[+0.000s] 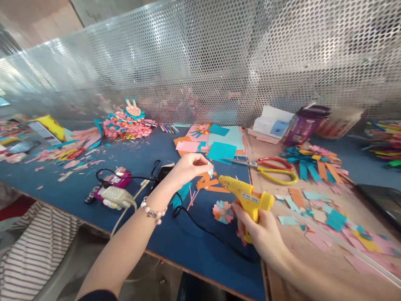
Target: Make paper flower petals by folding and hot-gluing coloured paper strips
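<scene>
One pale paper piece (211,169) is pinched in my left hand (189,167); just right of it, the glue gun (236,187), clamped in my right hand (263,230), points left and far.

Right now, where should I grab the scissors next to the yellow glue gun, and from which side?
Best by the red and yellow handles, probably from the right: those rounded loops lie that way, while the pointed blades aim left, over the teal paper.

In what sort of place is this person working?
It looks like a craft workshop or classroom: the right hand holds a yellow glue gun, and scissors and cut paper scraps lie on the worktop.
</scene>
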`<state>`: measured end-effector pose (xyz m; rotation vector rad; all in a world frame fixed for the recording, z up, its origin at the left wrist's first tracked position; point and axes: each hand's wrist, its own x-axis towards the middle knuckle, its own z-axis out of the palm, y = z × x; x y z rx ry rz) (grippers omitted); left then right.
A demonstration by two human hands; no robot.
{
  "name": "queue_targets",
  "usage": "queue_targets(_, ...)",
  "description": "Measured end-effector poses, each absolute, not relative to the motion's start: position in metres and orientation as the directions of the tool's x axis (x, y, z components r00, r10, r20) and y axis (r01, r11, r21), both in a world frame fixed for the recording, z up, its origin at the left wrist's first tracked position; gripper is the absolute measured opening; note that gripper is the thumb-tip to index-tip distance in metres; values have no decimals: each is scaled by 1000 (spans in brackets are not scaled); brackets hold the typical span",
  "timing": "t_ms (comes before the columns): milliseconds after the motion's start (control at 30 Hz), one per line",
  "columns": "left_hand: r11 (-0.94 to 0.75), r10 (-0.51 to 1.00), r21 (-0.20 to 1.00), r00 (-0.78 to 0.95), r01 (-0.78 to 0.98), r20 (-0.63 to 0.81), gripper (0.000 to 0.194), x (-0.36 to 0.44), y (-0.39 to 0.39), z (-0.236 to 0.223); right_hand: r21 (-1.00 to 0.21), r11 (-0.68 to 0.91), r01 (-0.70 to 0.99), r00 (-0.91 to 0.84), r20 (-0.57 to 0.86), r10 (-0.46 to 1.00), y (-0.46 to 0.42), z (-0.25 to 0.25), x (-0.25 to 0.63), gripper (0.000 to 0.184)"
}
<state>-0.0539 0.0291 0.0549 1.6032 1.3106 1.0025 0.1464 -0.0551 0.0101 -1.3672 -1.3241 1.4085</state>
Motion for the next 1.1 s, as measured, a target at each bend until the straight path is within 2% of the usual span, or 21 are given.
queue_targets(867,-131,987,900,137,415,80,19,-54,30,50,-960,-174,218,-211,-221,952,-54,11,150,35)
queue_targets(1100,-145,984,907,150,394,92,19,-55,30,49,-960,-206,188,-160,-237,958,-57,18,147,34)
